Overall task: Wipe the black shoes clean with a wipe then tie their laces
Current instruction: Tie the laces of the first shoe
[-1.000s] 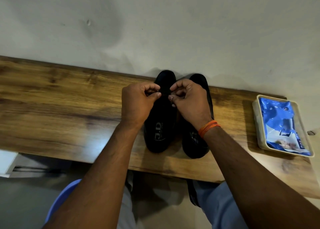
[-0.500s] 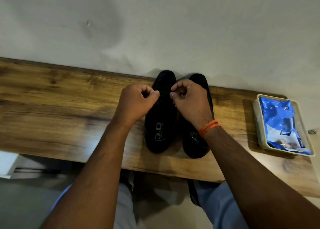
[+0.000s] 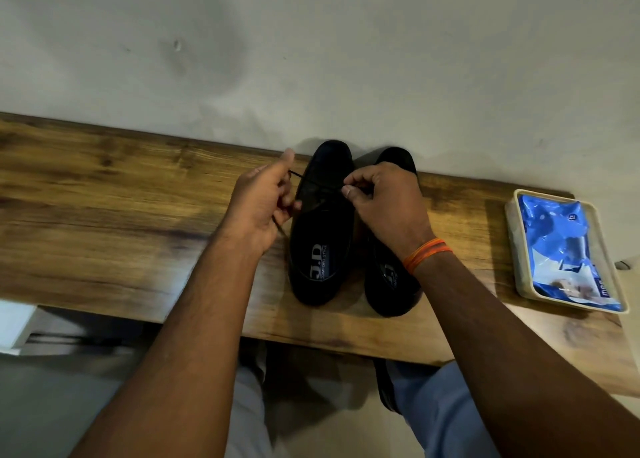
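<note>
On the desk point(image 3: 104, 215), over the left shoe point(image 3: 320, 235), left hand point(image 3: 258, 208) and right hand point(image 3: 384, 204) each pinch a lace point(image 3: 315, 184) end, pulled taut between them.

Single view, head-worn, wide-angle. Looks forward and steeply down from above the person's lap onto a wooden shelf point(image 3: 104, 215) set against a pale wall point(image 3: 311, 59). Both forearms enter from the bottom edge; left hand point(image 3: 258, 208) and right hand point(image 3: 384, 204) sit near centre frame, close to the lens (edges bow from the wide lens). No second view to compare.
</note>
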